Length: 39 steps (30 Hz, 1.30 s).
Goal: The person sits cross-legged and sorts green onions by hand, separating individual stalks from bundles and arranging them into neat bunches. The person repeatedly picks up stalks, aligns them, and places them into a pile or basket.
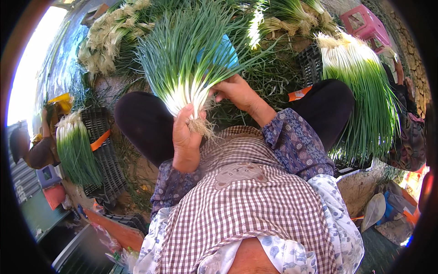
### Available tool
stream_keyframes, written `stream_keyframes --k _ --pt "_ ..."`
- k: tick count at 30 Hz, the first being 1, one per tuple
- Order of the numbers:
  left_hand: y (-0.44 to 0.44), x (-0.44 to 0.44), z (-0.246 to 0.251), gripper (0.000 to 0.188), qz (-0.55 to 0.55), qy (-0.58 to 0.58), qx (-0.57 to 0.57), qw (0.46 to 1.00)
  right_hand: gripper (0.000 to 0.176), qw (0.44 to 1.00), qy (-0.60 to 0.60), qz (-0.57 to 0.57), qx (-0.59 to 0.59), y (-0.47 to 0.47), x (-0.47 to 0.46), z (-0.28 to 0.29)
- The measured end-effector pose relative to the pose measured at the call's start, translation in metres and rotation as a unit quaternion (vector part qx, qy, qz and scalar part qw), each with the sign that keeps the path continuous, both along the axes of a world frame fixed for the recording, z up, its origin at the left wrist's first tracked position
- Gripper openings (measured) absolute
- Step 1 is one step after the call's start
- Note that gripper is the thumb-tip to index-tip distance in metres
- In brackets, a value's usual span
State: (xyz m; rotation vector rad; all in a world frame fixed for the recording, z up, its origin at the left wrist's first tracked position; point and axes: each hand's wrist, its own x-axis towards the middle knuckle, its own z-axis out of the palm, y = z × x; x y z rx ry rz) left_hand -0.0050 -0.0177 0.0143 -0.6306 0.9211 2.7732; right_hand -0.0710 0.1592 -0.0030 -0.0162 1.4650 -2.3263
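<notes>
A large bunch of green onions (184, 82) fans out before me, its green leaves pointing away and its white stems toward my lap. My left hand (187, 137) grips the stems just above the hairy roots, thumb across the front. On the right side of the bunch, my right hand (236, 92) has bent fingers close to the outer stems. Whether those fingertips pinch a stem is unclear. Behind the leaves, partly covered, is a blue plastic object (224, 53).
Sorted onions (359, 92) lie at right over a black crate (309, 65); more onions (77, 147) lie by another crate (109, 161) at left. Loose onions (106, 41) and leaf litter (267, 68) cover the ground ahead. A pink stool (368, 25) stands far right. People sit at both sides.
</notes>
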Motion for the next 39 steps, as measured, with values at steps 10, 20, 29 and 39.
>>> stream_keyframes --k 10,20,29,39 --pt "0.009 0.007 0.012 0.04 -0.036 0.074 -0.114 0.99 0.014 0.913 0.155 0.122 0.358 0.044 0.045 -0.008" --pt "0.013 0.013 0.008 0.037 -0.109 0.017 -0.203 0.973 0.028 0.974 0.153 -0.015 0.165 -0.002 0.014 0.036" --pt "0.014 0.019 0.013 0.032 -0.062 0.025 -0.185 0.981 0.022 0.94 0.184 -0.046 0.284 0.01 0.026 0.017" --pt "0.013 0.019 0.01 0.031 -0.097 0.048 -0.191 0.976 0.025 0.975 0.164 -0.031 0.15 0.013 0.037 0.047"
